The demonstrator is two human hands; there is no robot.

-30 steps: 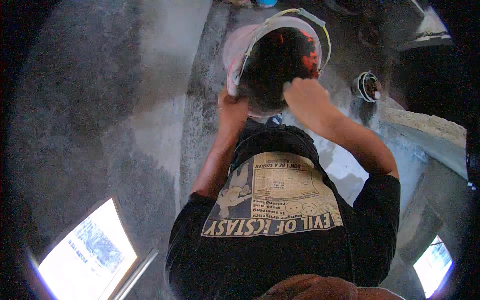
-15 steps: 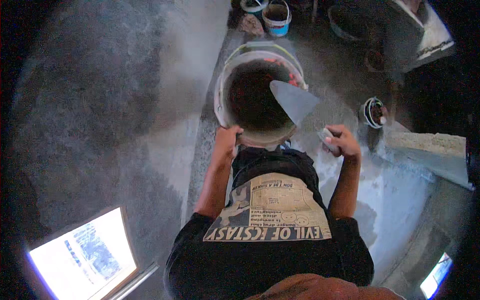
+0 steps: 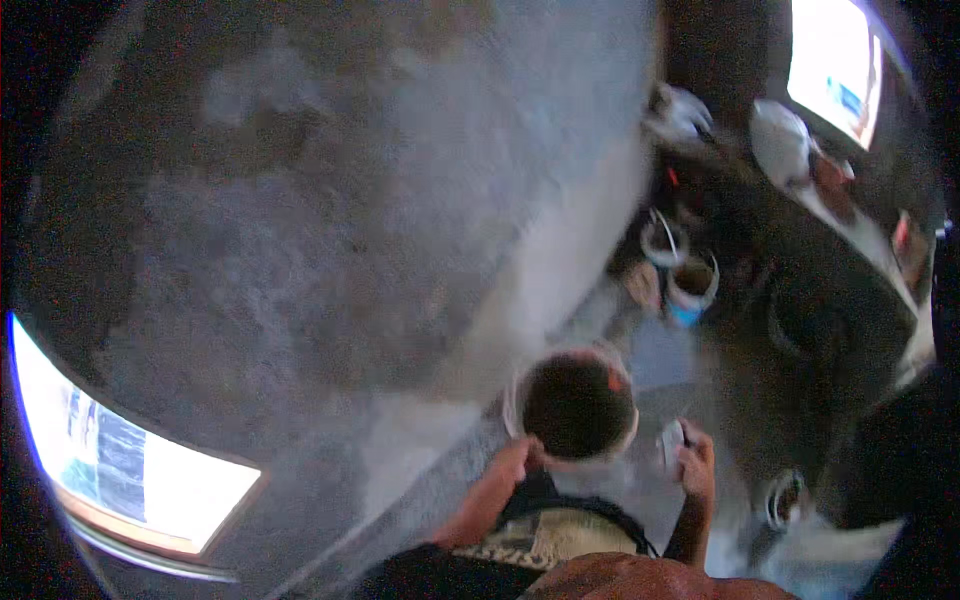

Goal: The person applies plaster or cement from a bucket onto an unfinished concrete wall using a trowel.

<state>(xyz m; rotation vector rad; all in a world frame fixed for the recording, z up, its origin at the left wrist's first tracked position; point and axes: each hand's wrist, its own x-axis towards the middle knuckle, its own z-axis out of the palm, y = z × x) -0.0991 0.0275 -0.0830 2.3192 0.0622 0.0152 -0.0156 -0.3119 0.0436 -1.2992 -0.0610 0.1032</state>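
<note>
A large pale bucket (image 3: 514,402) is in front of my body, with something dark inside and reddish marks near its far right rim. My left hand (image 3: 522,456) is closed on the bucket's near left rim. To the right of the bucket, apart from it, my right hand (image 3: 697,462) is closed around a trowel (image 3: 671,443). The trowel is blurred and foreshortened, so the blade's full shape does not show. Whether anything lies on the blade, I cannot tell.
A broad grey plastered wall (image 3: 330,230) rises on the left, with a bright window (image 3: 150,470) low in it. Beyond the large bucket stand a blue-bottomed pail (image 3: 686,313) and a smaller bucket (image 3: 650,243). A small round container (image 3: 771,500) is at the right.
My view has swung up and toward the wall, showing more of it. The trowel, earlier reaching over the bucket's right rim, is now beside it. My left hand still holds the rim.
</note>
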